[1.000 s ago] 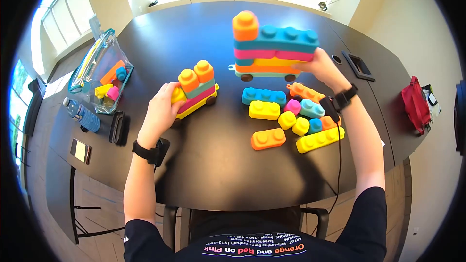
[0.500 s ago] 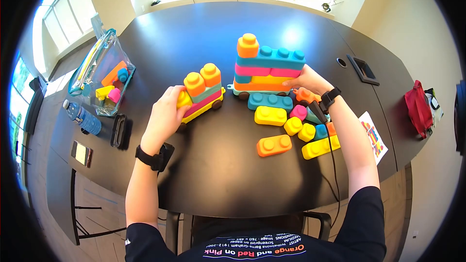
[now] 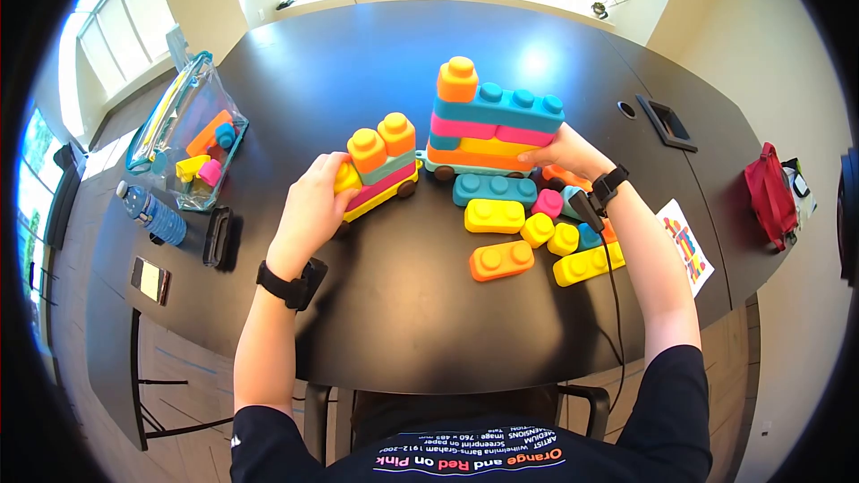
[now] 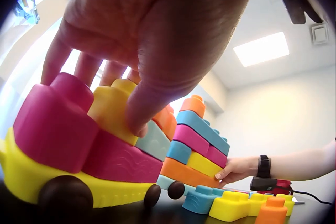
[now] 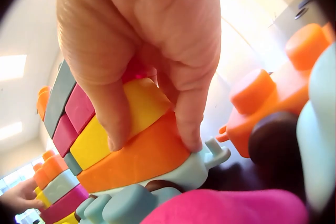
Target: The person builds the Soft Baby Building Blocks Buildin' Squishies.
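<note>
My left hand point(image 3: 311, 207) grips a yellow block point(image 3: 346, 177) at the near end of a yellow-based toy wagon point(image 3: 380, 199), thumb on one side and fingers on the other. Pink, pale green and orange blocks are stacked on this wagon. My right hand point(image 3: 577, 157) pinches the right end of a taller block wagon point(image 3: 497, 114), at its yellow block point(image 5: 144, 100) and orange block point(image 5: 139, 153). Its pale blue base point(image 5: 194, 174) has dark wheels and a hook at the end. The two wagons stand end to end, their facing couplings overlapping in the head view.
Loose blocks lie before the tall wagon, among them a teal block point(image 3: 494, 190) and an orange block point(image 3: 502, 261). A printed sheet point(image 3: 687, 246) lies right. At left are a clear bag point(image 3: 183, 134) with blocks, a water bottle point(image 3: 150, 213), a black case point(image 3: 217, 237) and a phone point(image 3: 149, 280).
My right hand has lowered the tall wagon from the air to the table, beside the yellow-based wagon. My left hand has shifted its wagon slightly right, and the gap between their ends has closed.
</note>
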Action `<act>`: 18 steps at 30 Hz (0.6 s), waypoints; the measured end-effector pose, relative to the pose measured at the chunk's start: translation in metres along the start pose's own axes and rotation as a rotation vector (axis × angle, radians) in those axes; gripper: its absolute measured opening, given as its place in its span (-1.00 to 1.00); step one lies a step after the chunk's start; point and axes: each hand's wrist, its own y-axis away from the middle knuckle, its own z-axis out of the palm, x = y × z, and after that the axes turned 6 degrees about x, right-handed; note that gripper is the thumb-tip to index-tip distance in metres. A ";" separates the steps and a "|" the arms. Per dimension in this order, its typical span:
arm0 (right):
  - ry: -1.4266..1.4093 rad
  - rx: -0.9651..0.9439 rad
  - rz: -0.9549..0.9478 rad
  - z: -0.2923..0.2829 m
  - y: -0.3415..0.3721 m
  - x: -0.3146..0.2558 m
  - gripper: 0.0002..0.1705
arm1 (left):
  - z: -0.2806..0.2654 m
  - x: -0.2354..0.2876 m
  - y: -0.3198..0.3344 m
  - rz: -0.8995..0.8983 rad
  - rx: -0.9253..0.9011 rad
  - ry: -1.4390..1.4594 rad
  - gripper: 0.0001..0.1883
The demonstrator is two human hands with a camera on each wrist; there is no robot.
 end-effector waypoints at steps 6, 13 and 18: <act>0.125 -0.043 0.010 -0.004 -0.005 0.007 -0.22 | 0.005 0.000 -0.002 0.017 0.011 -0.015 -0.58; 0.137 -0.028 -0.066 -0.040 0.015 0.007 -0.22 | -0.005 0.006 0.002 0.038 -0.024 -0.027 -0.39; 0.767 0.021 0.150 -0.085 0.038 0.022 -0.26 | -0.024 0.035 0.020 0.175 0.029 0.018 -0.35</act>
